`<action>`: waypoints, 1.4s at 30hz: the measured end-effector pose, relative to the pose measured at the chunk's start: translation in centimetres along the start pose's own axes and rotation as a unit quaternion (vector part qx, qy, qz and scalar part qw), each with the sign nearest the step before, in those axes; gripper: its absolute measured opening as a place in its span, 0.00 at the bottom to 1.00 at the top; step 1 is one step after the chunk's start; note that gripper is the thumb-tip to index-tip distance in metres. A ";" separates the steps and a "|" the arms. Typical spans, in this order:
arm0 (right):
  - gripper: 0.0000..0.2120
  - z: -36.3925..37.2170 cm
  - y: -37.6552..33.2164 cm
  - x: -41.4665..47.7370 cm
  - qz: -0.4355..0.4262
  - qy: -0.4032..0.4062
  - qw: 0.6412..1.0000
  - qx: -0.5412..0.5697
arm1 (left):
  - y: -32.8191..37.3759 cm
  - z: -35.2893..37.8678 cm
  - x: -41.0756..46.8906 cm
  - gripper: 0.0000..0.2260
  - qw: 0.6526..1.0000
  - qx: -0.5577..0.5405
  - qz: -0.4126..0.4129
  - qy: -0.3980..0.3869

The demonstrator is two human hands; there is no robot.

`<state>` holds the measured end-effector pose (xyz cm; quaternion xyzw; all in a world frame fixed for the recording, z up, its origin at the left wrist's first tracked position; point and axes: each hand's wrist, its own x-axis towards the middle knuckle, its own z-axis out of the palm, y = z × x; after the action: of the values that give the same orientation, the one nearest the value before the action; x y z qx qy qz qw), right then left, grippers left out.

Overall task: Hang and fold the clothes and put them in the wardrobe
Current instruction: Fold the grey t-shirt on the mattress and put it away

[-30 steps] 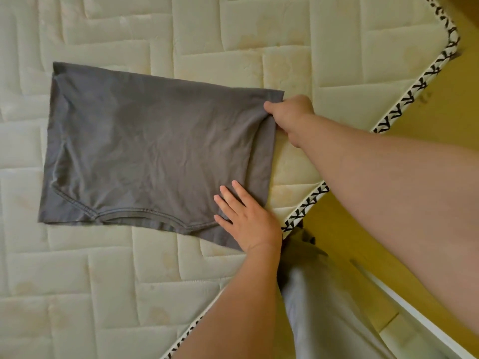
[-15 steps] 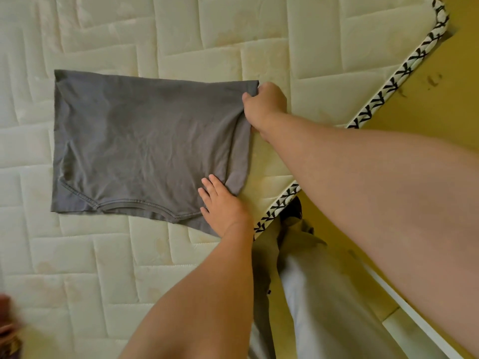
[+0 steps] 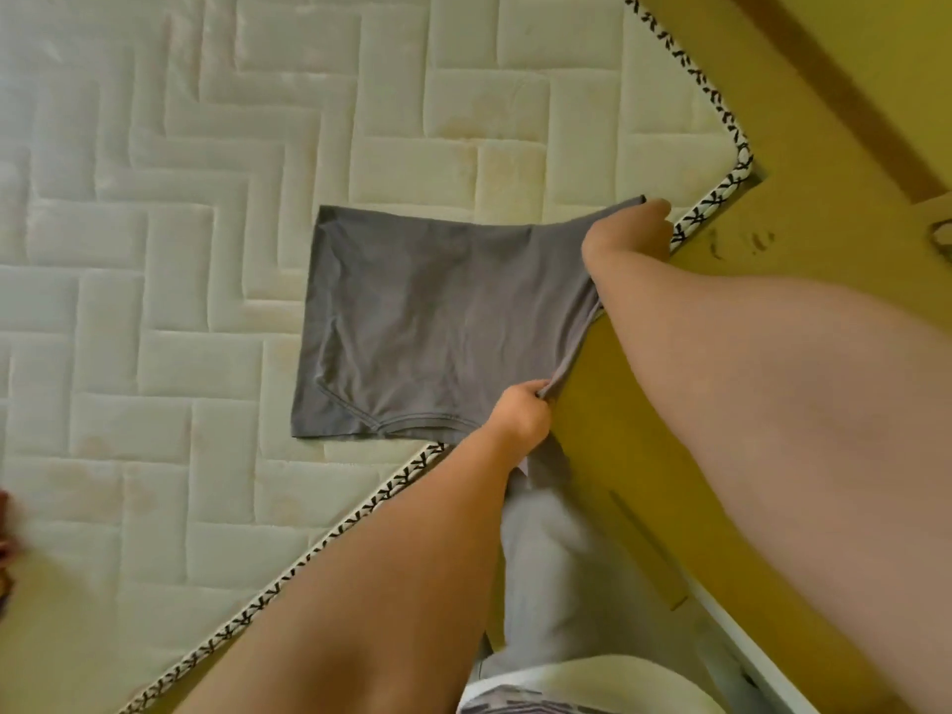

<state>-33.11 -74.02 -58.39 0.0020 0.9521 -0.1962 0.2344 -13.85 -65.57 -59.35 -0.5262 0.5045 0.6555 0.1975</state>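
Quilted mattress [image 3: 206, 249] bears a grey T-shirt [image 3: 438, 322], folded rectangular, lightly creased.

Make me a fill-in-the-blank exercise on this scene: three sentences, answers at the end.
1. The folded garment is ____ in colour.
2. Most of it lies on the quilted mattress, beside a ____ floor.
3. The left hand has the garment's near corner in its grip; the right hand holds the ____ corner.
Missing words: grey; yellow; far.
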 end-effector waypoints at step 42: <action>0.12 27.9 -11.1 -9.7 -0.504 -0.212 0.803 -0.238 | -23.6 -19.6 3.1 0.02 0.887 -0.174 -0.059 0.424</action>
<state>-13.11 -93.88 -72.64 -0.5759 0.7623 -0.0495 0.2911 13.25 -73.73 -71.61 -0.8087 0.3860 0.4344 -0.0915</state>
